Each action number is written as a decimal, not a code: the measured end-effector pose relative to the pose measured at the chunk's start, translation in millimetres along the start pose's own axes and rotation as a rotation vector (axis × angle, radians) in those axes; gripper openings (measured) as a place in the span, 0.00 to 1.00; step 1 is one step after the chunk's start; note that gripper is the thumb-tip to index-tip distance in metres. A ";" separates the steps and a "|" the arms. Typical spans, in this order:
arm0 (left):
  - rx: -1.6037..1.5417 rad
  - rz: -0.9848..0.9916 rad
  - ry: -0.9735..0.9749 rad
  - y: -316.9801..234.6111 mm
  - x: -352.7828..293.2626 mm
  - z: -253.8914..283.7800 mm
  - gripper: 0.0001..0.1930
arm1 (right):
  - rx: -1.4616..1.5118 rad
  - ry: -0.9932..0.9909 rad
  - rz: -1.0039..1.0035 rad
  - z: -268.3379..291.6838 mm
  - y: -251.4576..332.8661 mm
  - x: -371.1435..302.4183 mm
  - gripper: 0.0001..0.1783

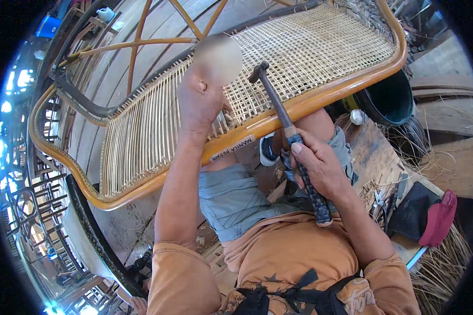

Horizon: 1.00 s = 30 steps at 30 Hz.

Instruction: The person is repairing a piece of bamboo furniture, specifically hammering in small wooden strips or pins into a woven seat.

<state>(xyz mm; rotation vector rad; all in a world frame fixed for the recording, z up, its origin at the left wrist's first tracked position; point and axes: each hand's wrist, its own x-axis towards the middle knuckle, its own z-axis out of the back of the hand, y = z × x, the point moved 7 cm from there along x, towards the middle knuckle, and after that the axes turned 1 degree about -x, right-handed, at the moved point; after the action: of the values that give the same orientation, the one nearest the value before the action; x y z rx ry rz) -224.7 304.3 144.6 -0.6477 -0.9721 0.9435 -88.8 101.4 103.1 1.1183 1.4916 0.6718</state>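
Note:
A long curved rattan frame (278, 124) lies across my lap, filled with pale cane (320, 44). Its right part is woven in a close grid, while the left part (136, 139) has only parallel strands running across. My left hand (201, 102) is closed over the cane where the grid meets the bare strands. A blurred patch covers part of that hand, so what its fingers hold cannot be made out. In my right hand (320, 165) is a hammer (273, 94), gripped by its dark wrapped handle. The hammer's head is raised over the woven cane, right of my left hand.
To the right, pliers (378, 202) rest on a wooden board beside a dark cloth (412, 210) and a maroon padded piece (440, 220). Loose cane strips (439, 268) lie beyond. A dark green bucket (391, 100) stands behind the frame. Rattan poles (136, 44) cross at the far left.

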 end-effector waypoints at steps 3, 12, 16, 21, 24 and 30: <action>-0.100 0.085 0.063 -9.3 -3.7 -0.4 0.05 | 0.036 -0.008 -0.004 -1.8 -0.8 -0.2 0.16; 0.096 0.011 -0.027 -5.3 -1.8 -0.3 0.05 | 0.107 -0.022 -0.008 -4.8 -1.3 1.2 0.17; 0.183 -0.091 -0.097 -22.5 -1.3 -1.5 0.06 | 0.050 -0.048 0.005 -1.8 -0.8 2.5 0.17; 0.147 0.021 0.038 -8.3 6.5 -2.9 0.06 | 0.113 -0.026 -0.040 -0.3 0.9 0.1 0.17; -0.031 0.155 0.094 -2.2 16.8 -2.8 0.05 | 0.173 0.002 -0.118 -0.8 6.5 -3.6 0.16; 0.171 -0.181 0.105 -11.0 16.9 -18.9 0.05 | 0.209 0.022 -0.151 -5.9 7.4 -1.2 0.14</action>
<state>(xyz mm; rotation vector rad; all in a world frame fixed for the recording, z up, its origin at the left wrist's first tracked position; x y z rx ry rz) -199.6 313.2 151.9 -0.4522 -0.8321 0.8141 -92.4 104.1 111.5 1.1438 1.6753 0.4322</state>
